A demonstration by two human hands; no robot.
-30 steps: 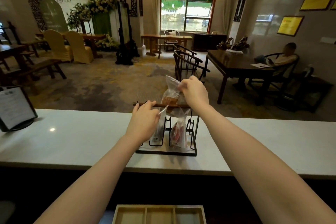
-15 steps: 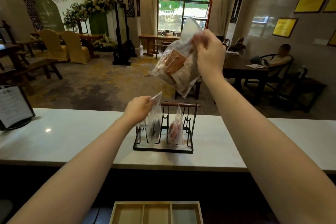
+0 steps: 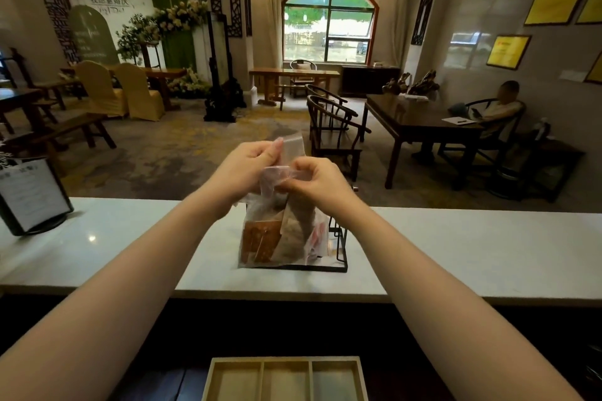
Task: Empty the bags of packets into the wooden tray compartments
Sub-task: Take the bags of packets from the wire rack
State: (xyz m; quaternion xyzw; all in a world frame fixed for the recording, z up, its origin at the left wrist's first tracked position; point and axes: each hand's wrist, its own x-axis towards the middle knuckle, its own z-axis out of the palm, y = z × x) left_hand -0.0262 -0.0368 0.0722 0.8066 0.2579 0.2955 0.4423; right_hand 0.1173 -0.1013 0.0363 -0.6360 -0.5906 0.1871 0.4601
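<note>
A clear plastic bag (image 3: 280, 238) of brown and pale packets hangs in front of me over the white counter. My left hand (image 3: 247, 169) pinches the left side of the bag's top and my right hand (image 3: 316, 182) pinches the right side. Behind the bag stands a black wire rack (image 3: 338, 251), mostly hidden; what it still holds cannot be made out. The wooden tray (image 3: 286, 381) with three compartments lies below, at the bottom edge of the view, with nothing visible in the compartments.
The white counter (image 3: 456, 254) runs across the view. A framed sign stand (image 3: 29, 195) sits at its far left. Beyond are dark wooden chairs (image 3: 332, 127), a table (image 3: 420, 120) and a seated person (image 3: 498, 107) at the right.
My right hand brought the bag down from head height to just above the counter. My left hand let go of the hanging bag on the rack and took the top of this bag.
</note>
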